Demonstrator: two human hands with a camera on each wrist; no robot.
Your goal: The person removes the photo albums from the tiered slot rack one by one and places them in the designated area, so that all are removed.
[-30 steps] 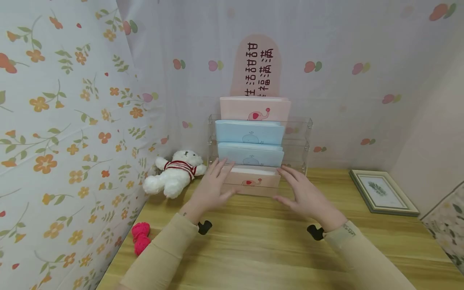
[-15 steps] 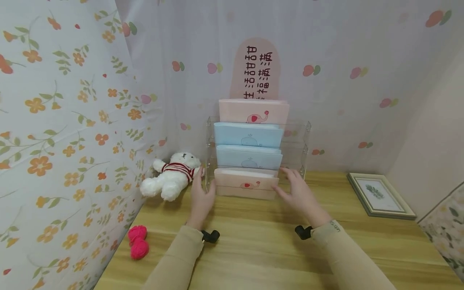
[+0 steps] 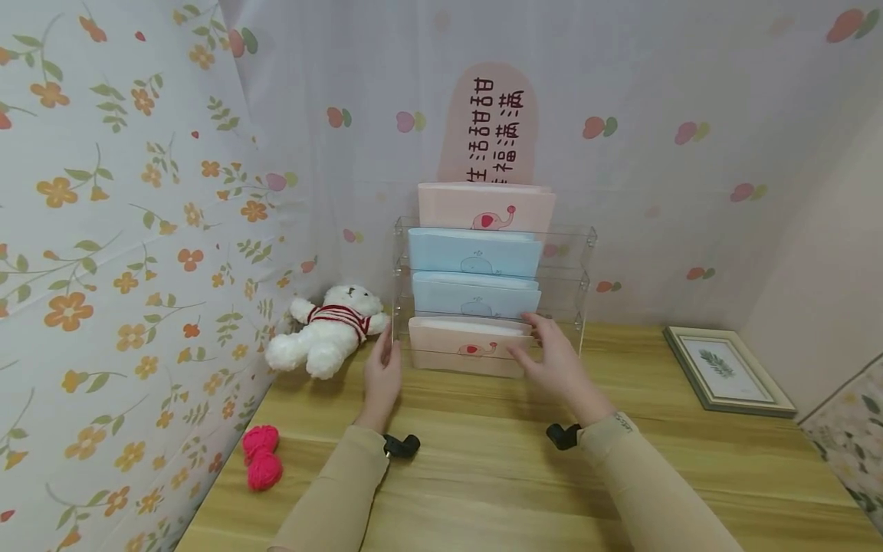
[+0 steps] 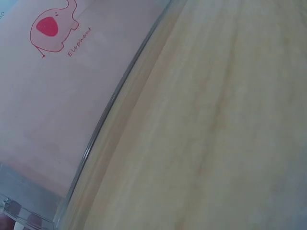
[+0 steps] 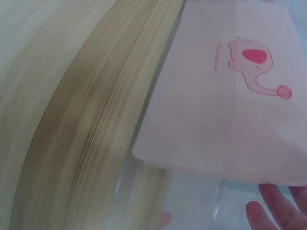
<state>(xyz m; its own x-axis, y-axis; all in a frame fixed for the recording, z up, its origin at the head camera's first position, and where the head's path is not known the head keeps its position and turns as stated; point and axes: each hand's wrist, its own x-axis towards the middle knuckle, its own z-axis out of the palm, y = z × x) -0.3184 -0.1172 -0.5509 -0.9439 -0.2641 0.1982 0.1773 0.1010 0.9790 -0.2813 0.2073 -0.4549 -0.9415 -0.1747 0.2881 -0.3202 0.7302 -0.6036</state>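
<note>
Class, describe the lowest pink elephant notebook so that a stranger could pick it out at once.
On the wood-grain table stands a clear tiered rack. The lowest pink elephant notebook sits in its bottom tier. Two blue whale notebooks separate it from the top pink notebook.

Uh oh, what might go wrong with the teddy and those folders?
The white teddy bear lies beside the left hand and might get bumped. The right hand is by the front pink folder, so a nudge could leave it crooked. The back pink folder sticks up above the clear rack and may wobble if jolted.
</note>
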